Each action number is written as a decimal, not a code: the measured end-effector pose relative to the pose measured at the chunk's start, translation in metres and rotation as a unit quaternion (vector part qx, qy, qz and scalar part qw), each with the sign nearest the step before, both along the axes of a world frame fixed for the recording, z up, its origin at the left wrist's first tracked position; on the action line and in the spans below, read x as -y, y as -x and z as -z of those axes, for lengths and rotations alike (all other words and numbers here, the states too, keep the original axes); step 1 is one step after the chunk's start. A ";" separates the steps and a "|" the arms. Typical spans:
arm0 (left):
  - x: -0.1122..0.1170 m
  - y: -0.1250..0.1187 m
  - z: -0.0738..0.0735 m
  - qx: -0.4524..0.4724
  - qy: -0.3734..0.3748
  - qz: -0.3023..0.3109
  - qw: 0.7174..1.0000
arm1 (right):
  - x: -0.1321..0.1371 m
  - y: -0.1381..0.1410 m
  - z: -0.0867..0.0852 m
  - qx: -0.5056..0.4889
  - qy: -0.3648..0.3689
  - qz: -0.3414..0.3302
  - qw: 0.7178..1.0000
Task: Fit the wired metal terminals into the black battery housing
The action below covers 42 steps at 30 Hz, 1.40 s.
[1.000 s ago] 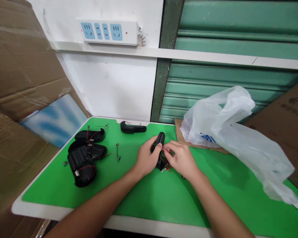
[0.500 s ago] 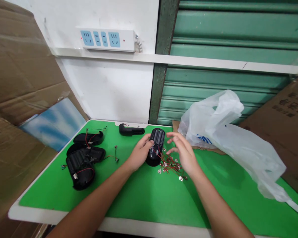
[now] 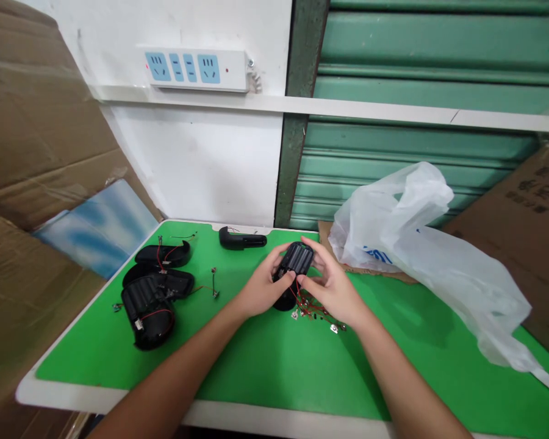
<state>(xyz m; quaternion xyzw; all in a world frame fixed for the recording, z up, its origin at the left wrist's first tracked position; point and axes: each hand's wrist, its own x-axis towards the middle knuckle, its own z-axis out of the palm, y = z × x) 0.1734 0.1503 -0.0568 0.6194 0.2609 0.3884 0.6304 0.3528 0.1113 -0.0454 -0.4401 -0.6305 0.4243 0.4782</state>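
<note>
A black plastic battery housing with long slots and a rounded lower end is held between both hands, tilted a little. My left hand grips its left side, the thumb lying across the middle. On the other side, my right hand has its fingers at the top right edge and its thumb near the centre, by a red wire. Just below lies a tangle of red wires with small metal contacts, partly hidden by my right hand.
More black housings with red wires lie in a group on the left of the green mat. One black part rests at the back edge. A white plastic bag and cardboard stand right; a wired contact lies mid-left.
My right hand has moved left and closed onto the housing, which was held by the left hand alone. The housing has tilted clockwise slightly.
</note>
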 end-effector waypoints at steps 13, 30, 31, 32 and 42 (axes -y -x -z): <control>0.000 0.001 0.000 -0.018 -0.068 0.004 0.997 | -0.001 0.001 0.000 -0.025 0.013 -0.010 1.000; 0.001 -0.002 0.013 -0.050 -0.134 -0.035 0.989 | -0.001 0.007 0.004 -0.046 0.022 0.007 0.999; 0.002 -0.002 0.014 -0.052 -0.141 -0.040 0.988 | -0.001 0.008 0.004 -0.051 0.020 0.008 0.998; 0.002 -0.003 0.014 -0.055 -0.148 -0.046 0.986 | -0.001 0.008 0.004 -0.054 0.018 0.009 0.998; 0.006 -0.007 0.010 -0.086 -0.191 -0.084 0.974 | -0.003 0.013 0.008 -0.065 0.017 0.018 0.998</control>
